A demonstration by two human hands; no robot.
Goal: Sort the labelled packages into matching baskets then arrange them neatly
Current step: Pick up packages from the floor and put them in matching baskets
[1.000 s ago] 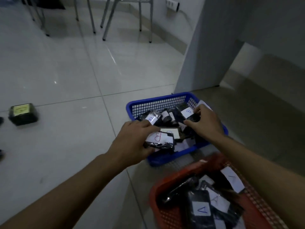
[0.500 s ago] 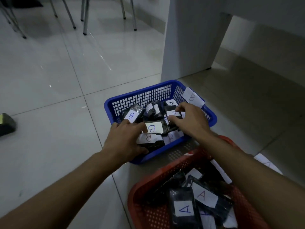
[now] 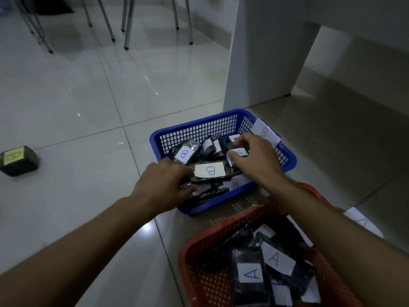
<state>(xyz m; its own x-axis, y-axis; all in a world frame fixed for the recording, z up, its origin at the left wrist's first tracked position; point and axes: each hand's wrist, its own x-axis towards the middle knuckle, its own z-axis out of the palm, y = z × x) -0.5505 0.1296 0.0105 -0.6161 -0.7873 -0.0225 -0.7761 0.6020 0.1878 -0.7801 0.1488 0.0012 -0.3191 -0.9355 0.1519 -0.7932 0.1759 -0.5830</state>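
Note:
A blue basket (image 3: 199,127) on the floor holds several black packages with white B labels; a B tag (image 3: 264,132) hangs on its right rim. My left hand (image 3: 162,185) grips the near-left packages, beside a flat package with a B label (image 3: 210,170). My right hand (image 3: 257,157) pinches a small labelled package (image 3: 239,151) in the basket's middle right. Nearer to me, a red basket (image 3: 199,262) holds several black packages labelled A (image 3: 249,273).
A lone dark package with a yellowish label (image 3: 18,160) lies on the tiles at the far left. A white cabinet panel (image 3: 265,52) stands right behind the blue basket. Chair legs (image 3: 126,23) stand at the back. A paper A tag (image 3: 363,222) lies right of the red basket.
The view shifted, so both baskets sit lower and more central. My right hand moved from the basket's right edge toward its middle; my left hand stays at the near-left packages.

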